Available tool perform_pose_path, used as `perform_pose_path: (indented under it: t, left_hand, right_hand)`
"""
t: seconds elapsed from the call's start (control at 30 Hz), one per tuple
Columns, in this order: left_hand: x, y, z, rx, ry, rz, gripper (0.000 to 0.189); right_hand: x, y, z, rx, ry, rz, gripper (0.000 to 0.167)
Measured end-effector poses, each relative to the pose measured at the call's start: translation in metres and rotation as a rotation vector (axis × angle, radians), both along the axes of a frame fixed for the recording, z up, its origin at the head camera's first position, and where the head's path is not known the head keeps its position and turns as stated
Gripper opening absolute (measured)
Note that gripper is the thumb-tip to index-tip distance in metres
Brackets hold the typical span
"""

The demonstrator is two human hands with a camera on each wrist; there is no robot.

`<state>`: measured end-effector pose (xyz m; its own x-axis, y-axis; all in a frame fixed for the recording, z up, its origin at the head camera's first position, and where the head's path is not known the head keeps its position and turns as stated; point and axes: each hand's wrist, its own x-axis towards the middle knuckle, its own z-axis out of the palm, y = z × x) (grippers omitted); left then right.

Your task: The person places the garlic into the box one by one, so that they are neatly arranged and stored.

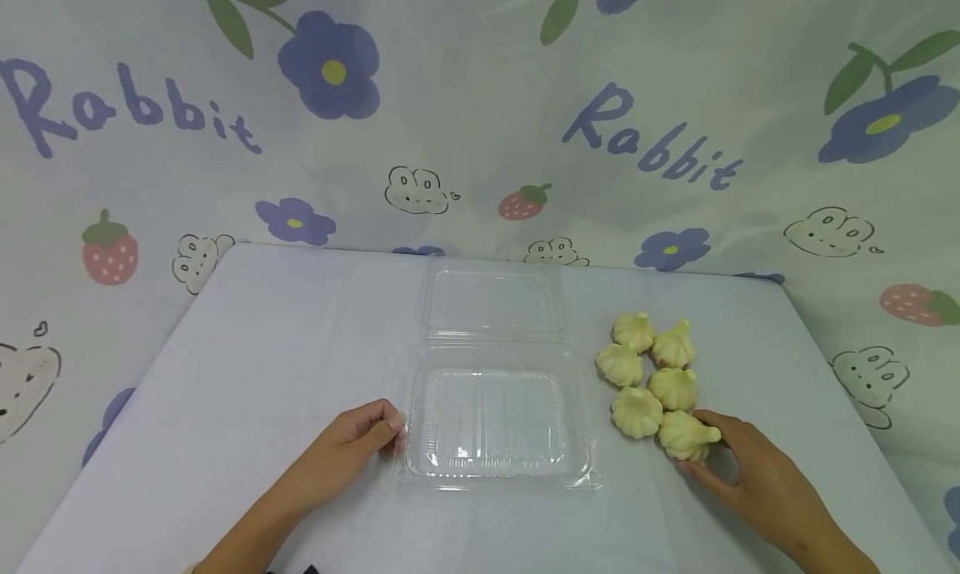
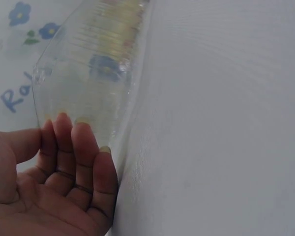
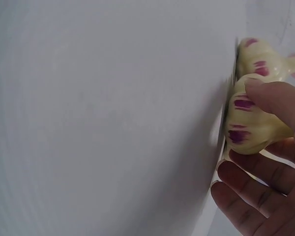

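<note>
A clear plastic clamshell box [image 1: 517,420] lies opened on the table, its lid [image 1: 491,303] folded back toward the wall. My left hand [image 1: 352,445] pinches the left rim of the box between thumb and fingers; the left wrist view has the fingertips [image 2: 83,132] at its edge. On the right, my right hand [image 1: 768,478] grips the nearest garlic bulb [image 1: 684,436], thumb on one side and fingers on the other. Purple streaks mark that bulb in the right wrist view. Several more garlic bulbs [image 1: 636,412] sit in two rows just beyond it, right of the box.
A white cloth covers the table [image 1: 300,332]. Behind it hangs a curtain [image 1: 465,99] printed with flowers, strawberries, rabbits and lettering. The curtain also runs along the table's left and right sides.
</note>
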<state>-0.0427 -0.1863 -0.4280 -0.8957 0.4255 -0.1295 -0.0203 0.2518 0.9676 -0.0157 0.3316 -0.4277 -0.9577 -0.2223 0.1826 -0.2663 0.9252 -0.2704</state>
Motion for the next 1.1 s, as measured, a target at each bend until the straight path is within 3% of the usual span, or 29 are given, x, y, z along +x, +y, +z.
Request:
perform_pose_path:
  t: [0.47,0.63,1.1]
  left_hand:
    - [-0.002,-0.001,-0.004,0.008,0.037,-0.01,0.027]
    - [-0.002,-0.001,-0.006,0.013,0.047,-0.012,0.027]
    - [-0.002,-0.001,-0.005,0.011,0.048,-0.017,0.028]
  right_hand:
    - [0.001,0.001,0.0,0.009,0.062,0.02,0.073]
    - [0.001,0.0,0.002,0.011,0.046,0.016,0.073]
    - [0.003,0.003,0.027,-0.001,0.06,0.016,0.075]
